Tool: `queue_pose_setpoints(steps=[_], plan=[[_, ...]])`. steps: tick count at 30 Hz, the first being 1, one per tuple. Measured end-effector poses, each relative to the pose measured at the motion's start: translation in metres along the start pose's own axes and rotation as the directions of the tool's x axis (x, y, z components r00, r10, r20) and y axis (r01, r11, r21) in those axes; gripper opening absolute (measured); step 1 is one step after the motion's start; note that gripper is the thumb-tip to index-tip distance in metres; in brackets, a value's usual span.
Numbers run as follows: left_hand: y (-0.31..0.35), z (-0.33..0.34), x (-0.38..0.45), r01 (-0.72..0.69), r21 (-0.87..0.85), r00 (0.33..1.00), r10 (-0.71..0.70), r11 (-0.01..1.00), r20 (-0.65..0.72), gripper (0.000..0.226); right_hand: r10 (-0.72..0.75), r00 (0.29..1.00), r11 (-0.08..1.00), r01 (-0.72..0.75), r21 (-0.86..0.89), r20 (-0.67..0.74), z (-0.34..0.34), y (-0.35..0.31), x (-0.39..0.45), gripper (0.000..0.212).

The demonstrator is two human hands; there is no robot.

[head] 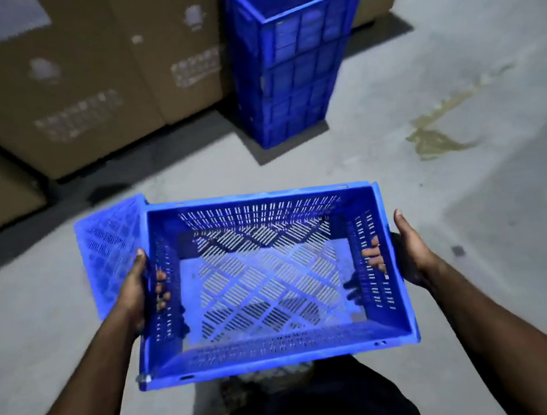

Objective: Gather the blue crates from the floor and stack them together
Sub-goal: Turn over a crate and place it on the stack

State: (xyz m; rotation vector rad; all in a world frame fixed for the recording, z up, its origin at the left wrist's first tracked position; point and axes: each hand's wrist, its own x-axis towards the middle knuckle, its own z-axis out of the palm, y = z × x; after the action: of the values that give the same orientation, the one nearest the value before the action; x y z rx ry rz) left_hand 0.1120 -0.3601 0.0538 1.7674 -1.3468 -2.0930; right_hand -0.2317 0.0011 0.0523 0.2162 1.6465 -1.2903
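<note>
I hold a blue slotted crate [267, 286] level in front of me, open side up and off the floor. My left hand [139, 284] grips its left wall, fingers through the handle slot. My right hand [406, 250] grips the right wall the same way. Another blue crate [110, 253] lies tipped on its side on the floor, just left of and behind the held one. A tall stack of blue crates [296, 58] stands further ahead against the boxes.
Large cardboard boxes [57, 85] line the back and left. The concrete floor [455, 84] has a yellowish stain [435, 141] at the right. My dark trousers [305, 408] show below the crate.
</note>
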Motion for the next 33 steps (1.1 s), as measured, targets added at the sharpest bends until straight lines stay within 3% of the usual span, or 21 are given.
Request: queue_pose_setpoints(steps=[4, 9, 16, 26, 33], plan=[[0.045, 0.092, 0.011, 0.036, 0.149, 0.984, -0.061, 0.988, 0.165, 0.077, 0.006, 0.992, 0.982, 0.017, 0.188, -0.123, -0.074, 0.004, -0.027, 0.086], [0.100, 0.232, 0.019, -0.007, 0.284, 0.946, -0.086, 0.959, 0.312, 0.090, -0.028, 0.957, 0.968, 0.099, 0.233, -0.290, -0.180, -0.006, -0.045, 0.084], [0.161, 0.411, 0.022, -0.075, 0.419, 0.911, -0.109, 0.905, 0.398, 0.069, 0.030, 0.918, 0.924, 0.125, 0.362, -0.396, -0.293, -0.066, -0.060, 0.067], [0.306, 0.555, 0.070, -0.122, 0.380, 0.928, -0.029, 0.917, 0.370, 0.067, -0.002, 0.902, 0.935, 0.155, 0.319, -0.432, -0.374, -0.259, 0.016, 0.066], [0.469, 0.594, 0.132, -0.143, 0.268, 0.935, 0.042, 0.953, 0.352, 0.066, -0.093, 0.931, 0.963, 0.174, 0.204, -0.354, -0.377, -0.465, 0.120, 0.065]])
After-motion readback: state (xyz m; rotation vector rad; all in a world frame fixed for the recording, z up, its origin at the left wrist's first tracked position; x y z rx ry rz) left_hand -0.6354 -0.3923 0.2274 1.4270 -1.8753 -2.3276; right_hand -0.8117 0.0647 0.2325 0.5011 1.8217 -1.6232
